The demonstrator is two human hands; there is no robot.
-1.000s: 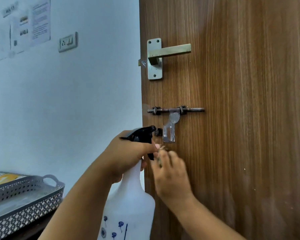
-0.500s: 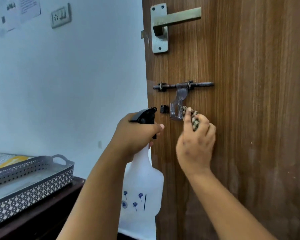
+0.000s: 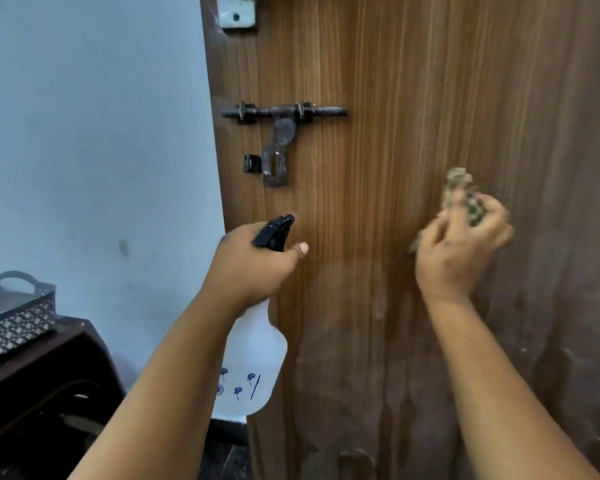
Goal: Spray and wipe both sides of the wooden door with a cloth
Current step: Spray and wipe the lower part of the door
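— While the right hand [image 3: 459, 251] sits right of centre in the frame, what has it got?

— A bunched, patterned cloth [image 3: 462, 199]. Its fingers are curled round it and press it against the wooden door [image 3: 413, 98], which fills the right two thirds of the frame. The hand and cloth are blurred, so the pattern is hard to read.

— And the left hand [image 3: 253, 265]?

— Just left of centre, wrapped round the neck of a white spray bottle [image 3: 253, 362]. The thumb lies along the side, its nail showing. The black nozzle [image 3: 274, 230] sticks out above the knuckles and points up and right, toward the door. Small blue flowers are printed low on the bottle.

— Does the bottle touch the door?

— I cannot tell; it hangs in front of the door's left edge.

— What is on the door?

— A dark sliding bolt [image 3: 284, 112] at upper centre, its hasp [image 3: 276, 157] hanging down beside a small black staple [image 3: 251, 163]. The bottom of a metal handle plate [image 3: 238, 15] shows at the top edge. Pale streaks mark the lower part of the wood.

— And the left of the frame?

— A pale blue wall [image 3: 90, 133]. At lower left, a patterned tray [image 3: 14, 323] with a loop handle rests on a dark cabinet [image 3: 49, 393].
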